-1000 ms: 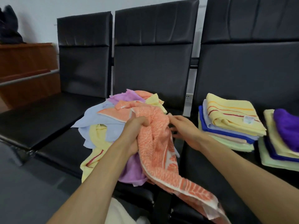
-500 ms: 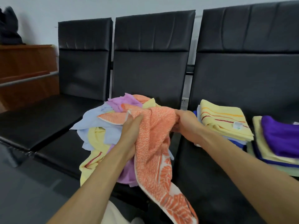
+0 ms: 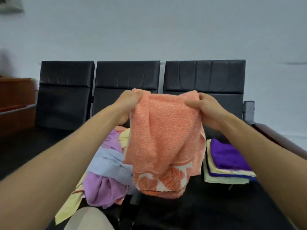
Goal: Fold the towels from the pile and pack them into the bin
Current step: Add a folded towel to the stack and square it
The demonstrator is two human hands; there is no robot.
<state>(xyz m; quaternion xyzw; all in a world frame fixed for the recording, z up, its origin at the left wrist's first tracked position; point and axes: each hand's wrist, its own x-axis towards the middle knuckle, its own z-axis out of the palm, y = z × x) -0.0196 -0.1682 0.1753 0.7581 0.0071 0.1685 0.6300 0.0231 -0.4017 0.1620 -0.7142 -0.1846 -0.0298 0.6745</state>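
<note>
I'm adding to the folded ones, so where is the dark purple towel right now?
Head view, right side: the dark purple towel lies on top of the folded stack on the black seat, just right of the held-up orange towel.

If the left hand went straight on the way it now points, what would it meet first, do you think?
Probably the middle chair's backrest: the left hand, gripping the orange towel, points toward it with nothing visible between, though depth is unclear.

the orange terry towel (image 3: 162, 138) is covering part of the loose pastel towel pile (image 3: 108, 171) and hiding some fingers of the left hand (image 3: 127, 103) and right hand (image 3: 205, 108).
</note>
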